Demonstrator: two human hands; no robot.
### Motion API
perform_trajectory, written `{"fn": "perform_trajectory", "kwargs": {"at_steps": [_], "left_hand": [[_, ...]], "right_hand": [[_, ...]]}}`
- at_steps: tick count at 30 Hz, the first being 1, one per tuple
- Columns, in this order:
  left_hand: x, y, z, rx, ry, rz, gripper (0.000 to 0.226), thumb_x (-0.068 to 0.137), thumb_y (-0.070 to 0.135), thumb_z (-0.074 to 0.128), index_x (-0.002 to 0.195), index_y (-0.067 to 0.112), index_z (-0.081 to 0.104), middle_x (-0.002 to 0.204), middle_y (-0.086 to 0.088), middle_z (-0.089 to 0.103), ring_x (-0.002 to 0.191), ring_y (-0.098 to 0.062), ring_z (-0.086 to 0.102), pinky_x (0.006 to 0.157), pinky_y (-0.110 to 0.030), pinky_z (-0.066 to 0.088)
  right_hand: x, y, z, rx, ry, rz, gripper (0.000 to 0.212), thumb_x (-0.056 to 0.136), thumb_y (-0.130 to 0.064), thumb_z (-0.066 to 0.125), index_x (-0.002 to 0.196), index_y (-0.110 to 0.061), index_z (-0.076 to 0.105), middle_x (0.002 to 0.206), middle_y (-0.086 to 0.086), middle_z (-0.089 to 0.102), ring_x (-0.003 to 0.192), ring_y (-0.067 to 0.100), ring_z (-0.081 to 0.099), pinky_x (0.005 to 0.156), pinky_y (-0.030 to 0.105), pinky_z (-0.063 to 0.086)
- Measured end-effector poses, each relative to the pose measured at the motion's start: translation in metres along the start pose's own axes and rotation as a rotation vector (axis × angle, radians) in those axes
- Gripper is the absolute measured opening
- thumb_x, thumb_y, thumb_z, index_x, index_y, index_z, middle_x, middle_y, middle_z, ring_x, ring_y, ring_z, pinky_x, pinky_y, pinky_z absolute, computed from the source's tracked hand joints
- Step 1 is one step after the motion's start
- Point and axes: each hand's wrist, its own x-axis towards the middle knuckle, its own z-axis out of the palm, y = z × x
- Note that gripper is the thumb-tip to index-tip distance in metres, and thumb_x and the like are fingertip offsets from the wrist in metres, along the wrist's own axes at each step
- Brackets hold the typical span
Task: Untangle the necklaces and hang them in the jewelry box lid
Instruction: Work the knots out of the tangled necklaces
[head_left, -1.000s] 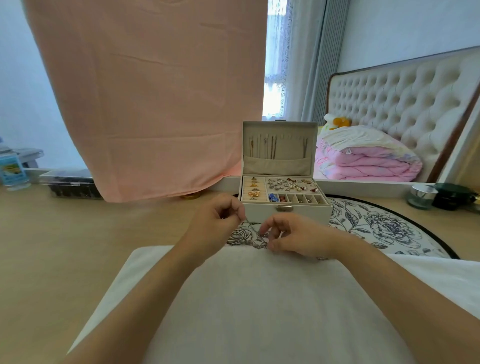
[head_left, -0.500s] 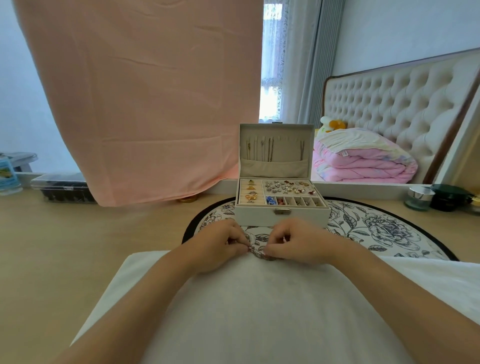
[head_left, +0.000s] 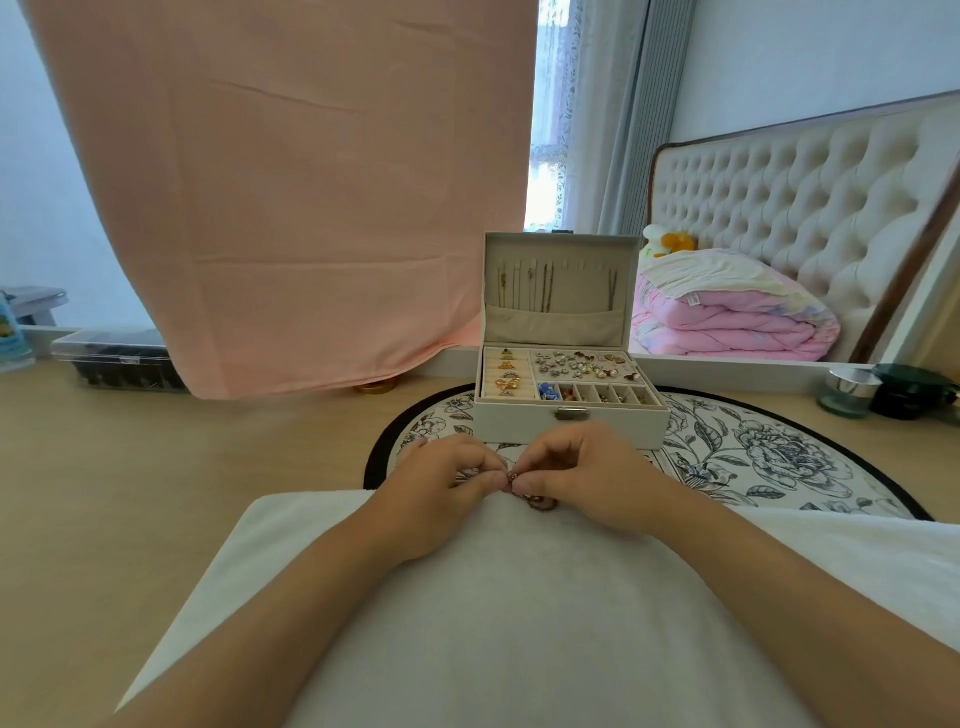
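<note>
obs, head view. i see both hands meeting at the far edge of a white cloth (head_left: 467, 613) spread on the desk (head_left: 156, 478).

left hand (head_left: 441, 488): fingers (head_left: 485, 480) curled, thumb and forefinger pinching a small reddish bead of the tangled necklace (head_left: 537, 501).
right hand (head_left: 587, 478): fingers (head_left: 532, 484) curled too, pinching the same chain right beside the left fingertips. fingertips of the two hands nearly touch.

the rest of the tangle lies in a small heap on the cloth, just under the right thumb. i cannot count the chains in it.

jewelry box (head_left: 571, 418) stands just beyond the hands on a round floral mat (head_left: 753, 457), its lid (head_left: 561, 249) upright and open. several thin chains (head_left: 545, 288) hang in the lid above its pocket. the tray holds rings at left and small pieces at right.

pink fabric (head_left: 285, 182) hangs behind at left. folded pink quilt (head_left: 727, 322) is behind at right. a small jar (head_left: 847, 389) is at the far right of the desk.
</note>
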Motion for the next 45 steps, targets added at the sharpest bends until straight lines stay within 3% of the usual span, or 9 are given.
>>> {"fn": "perform_trajectory", "kwargs": {"at_steps": [4, 7, 11, 19, 24, 27, 32, 36, 45], "left_hand": [[-0.002, 0.006, -0.002, -0.003, 0.027, 0.001, 0.030, 0.099, 0.028, 0.058, 0.075, 0.043, 0.063, 0.085, 0.020, 0.068, 0.094, 0.001, 0.058, 0.118, -0.036, 0.022], [-0.005, 0.011, -0.001, -0.098, 0.015, -0.014, 0.026, 0.101, 0.022, 0.055, 0.079, 0.034, 0.063, 0.079, 0.012, 0.068, 0.081, -0.001, 0.059, 0.088, -0.028, 0.044], [-0.005, 0.007, 0.000, -0.133, 0.010, -0.032, 0.027, 0.101, 0.019, 0.054, 0.079, 0.033, 0.060, 0.068, 0.021, 0.059, 0.068, 0.001, 0.052, 0.070, -0.024, 0.042], [-0.006, 0.007, -0.006, -0.381, 0.062, -0.153, 0.026, 0.090, 0.020, 0.048, 0.066, 0.023, 0.059, 0.061, 0.012, 0.055, 0.062, -0.005, 0.049, 0.068, -0.022, 0.040], [0.003, 0.024, -0.013, -0.691, 0.166, -0.315, 0.043, 0.094, -0.006, 0.025, 0.058, 0.012, 0.040, 0.048, -0.004, 0.035, 0.047, -0.019, 0.039, 0.068, -0.032, 0.042], [-0.001, 0.024, -0.015, -0.907, 0.195, -0.356, 0.026, 0.085, 0.018, 0.043, 0.060, 0.015, 0.035, 0.058, -0.001, 0.025, 0.049, -0.016, 0.021, 0.048, -0.028, 0.038], [-0.006, -0.002, -0.020, -0.233, 0.277, -0.130, 0.052, 0.096, 0.034, 0.063, 0.057, 0.020, 0.032, 0.051, 0.012, 0.028, 0.050, -0.007, 0.027, 0.052, -0.023, 0.026], [-0.005, -0.017, -0.029, 0.248, 0.293, -0.206, 0.043, 0.089, 0.034, 0.059, 0.059, 0.016, 0.034, 0.051, 0.004, 0.033, 0.052, -0.013, 0.028, 0.053, -0.031, 0.027], [-0.008, -0.015, -0.045, 0.469, -0.027, -0.269, 0.031, 0.082, 0.030, 0.060, 0.058, 0.020, 0.044, 0.055, 0.005, 0.043, 0.057, -0.011, 0.039, 0.053, -0.026, 0.031]], "right_hand": [[0.000, 0.003, 0.002, 0.092, -0.011, 0.009, 0.016, 0.083, 0.001, 0.077, 0.080, -0.014, 0.073, 0.067, 0.003, 0.069, 0.062, 0.018, 0.062, 0.067, 0.036, 0.056], [0.000, 0.000, 0.001, 0.208, 0.025, 0.021, 0.014, 0.083, 0.002, 0.076, 0.077, -0.011, 0.075, 0.068, 0.012, 0.067, 0.058, 0.021, 0.060, 0.064, 0.035, 0.054], [-0.001, -0.006, -0.004, 0.315, 0.086, 0.055, 0.011, 0.090, -0.003, 0.067, 0.080, -0.007, 0.070, 0.077, 0.012, 0.069, 0.052, 0.022, 0.058, 0.059, 0.030, 0.049], [0.008, -0.005, -0.005, 0.569, 0.150, 0.221, 0.024, 0.105, -0.015, 0.038, 0.085, -0.010, 0.049, 0.086, 0.015, 0.071, 0.084, 0.029, 0.064, 0.074, 0.038, 0.045], [0.005, -0.001, 0.000, 0.464, 0.114, 0.220, 0.024, 0.107, -0.020, 0.041, 0.094, -0.010, 0.057, 0.091, 0.012, 0.073, 0.078, 0.026, 0.070, 0.069, 0.034, 0.053], [0.003, 0.001, 0.001, 0.374, 0.105, 0.159, 0.022, 0.107, -0.022, 0.045, 0.091, -0.013, 0.058, 0.096, 0.012, 0.073, 0.078, 0.023, 0.071, 0.064, 0.027, 0.054], [0.003, 0.005, -0.011, 0.148, 0.136, 0.026, 0.019, 0.091, -0.014, 0.071, 0.075, -0.023, 0.076, 0.093, 0.005, 0.076, 0.082, 0.012, 0.069, 0.082, 0.030, 0.055], [0.001, 0.000, -0.024, -0.031, 0.030, 0.000, 0.017, 0.077, -0.006, 0.083, 0.070, -0.021, 0.079, 0.090, 0.001, 0.076, 0.083, 0.011, 0.068, 0.082, 0.027, 0.054], [0.004, 0.010, -0.020, -0.076, -0.066, 0.093, 0.013, 0.096, -0.016, 0.065, 0.090, -0.005, 0.068, 0.081, 0.003, 0.072, 0.074, 0.009, 0.063, 0.073, 0.022, 0.049]]}}
